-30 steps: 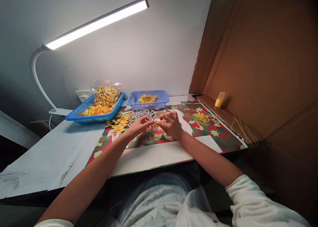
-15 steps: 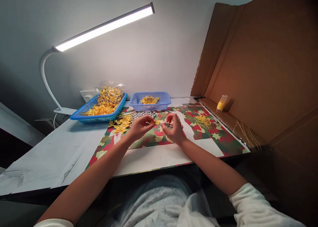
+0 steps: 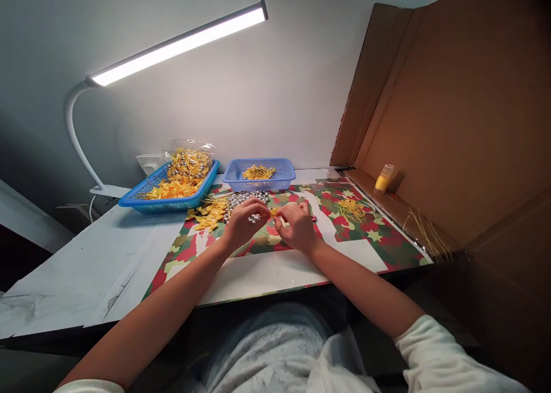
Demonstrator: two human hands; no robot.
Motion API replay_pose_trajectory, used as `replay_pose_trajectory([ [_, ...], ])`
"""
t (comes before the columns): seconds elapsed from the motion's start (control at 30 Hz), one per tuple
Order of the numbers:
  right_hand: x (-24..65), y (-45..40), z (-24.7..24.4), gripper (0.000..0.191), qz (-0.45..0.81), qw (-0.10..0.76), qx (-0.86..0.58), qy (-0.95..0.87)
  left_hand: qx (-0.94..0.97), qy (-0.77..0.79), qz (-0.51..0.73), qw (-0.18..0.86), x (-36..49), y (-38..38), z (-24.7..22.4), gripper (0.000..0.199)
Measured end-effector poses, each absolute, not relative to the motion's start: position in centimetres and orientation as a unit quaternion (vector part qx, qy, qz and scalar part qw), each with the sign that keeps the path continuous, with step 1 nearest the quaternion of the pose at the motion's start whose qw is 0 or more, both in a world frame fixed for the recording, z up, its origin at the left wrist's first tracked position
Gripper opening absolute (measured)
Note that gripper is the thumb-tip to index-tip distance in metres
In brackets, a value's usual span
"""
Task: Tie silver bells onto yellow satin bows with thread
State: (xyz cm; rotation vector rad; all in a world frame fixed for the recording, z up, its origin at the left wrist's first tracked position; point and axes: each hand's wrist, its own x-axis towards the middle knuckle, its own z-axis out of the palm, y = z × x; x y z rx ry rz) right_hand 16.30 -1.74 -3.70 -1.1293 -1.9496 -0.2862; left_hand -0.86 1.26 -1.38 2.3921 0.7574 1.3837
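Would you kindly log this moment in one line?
left hand: pinching yellow piece; right hand: fingertips at it; silver beads: beyond left hand

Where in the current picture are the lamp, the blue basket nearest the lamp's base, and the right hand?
Lamp (image 3: 181,47): head view, middle of its lit bar.
Blue basket (image 3: 176,203): head view, its front wall.
Right hand (image 3: 300,228): head view, back of the hand.

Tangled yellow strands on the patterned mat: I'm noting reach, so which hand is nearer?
Right. The right hand is left of the tangled yellow strands, across a gap; the left hand is farther left.
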Motion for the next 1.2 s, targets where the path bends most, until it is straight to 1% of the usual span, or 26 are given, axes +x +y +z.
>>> replay_pose_trajectory([
  [0.1,16.14,-1.48,-3.88,0.015,-0.135,0.386,-0.459,-0.789,0.830,0.273,0.465,0.142,-0.67,1.14,-1.42,0.009],
  [0.2,16.04,-1.36,-3.92,0.018,-0.140,0.387,-0.463,-0.785,0.833,0.283,0.458,0.131,-0.56,1.03,-1.48,0.002],
  [0.3,16.03,-1.40,-3.83,0.019,-0.146,0.396,-0.458,-0.782,0.841,0.290,0.446,0.102,-0.60,0.82,-1.51,0.013],
  [0.37,16.04,-1.45,-3.76,0.020,-0.154,0.393,-0.459,-0.782,0.850,0.296,0.428,0.085,-0.69,0.67,-1.53,0.016],
  [0.5,16.09,-1.43,-3.72,0.022,-0.186,0.390,-0.448,-0.782,0.858,0.313,0.401,0.066,-0.78,0.61,-1.65,0.013],
  [0.63,16.03,-1.40,-3.78,0.022,-0.203,0.374,-0.440,-0.791,0.855,0.323,0.397,0.084,-0.58,0.78,-1.68,0.005],
  [0.67,15.99,-1.42,-3.78,0.022,-0.203,0.369,-0.441,-0.792,0.855,0.322,0.396,0.092,-0.53,0.81,-1.67,0.003],
  [0.77,15.83,-1.54,-3.77,0.020,-0.199,0.363,-0.447,-0.793,0.853,0.318,0.398,0.110,-0.43,0.83,-1.66,0.006],
  [0.93,15.62,-1.73,-3.80,0.021,-0.170,0.351,-0.478,-0.787,0.839,0.335,0.418,0.099,-0.38,0.69,-1.90,0.006],
  [1.2,15.50,-1.64,-3.91,0.023,-0.138,0.370,-0.496,-0.773,0.829,0.343,0.430,0.107,-0.26,0.63,-2.27,0.007],
])
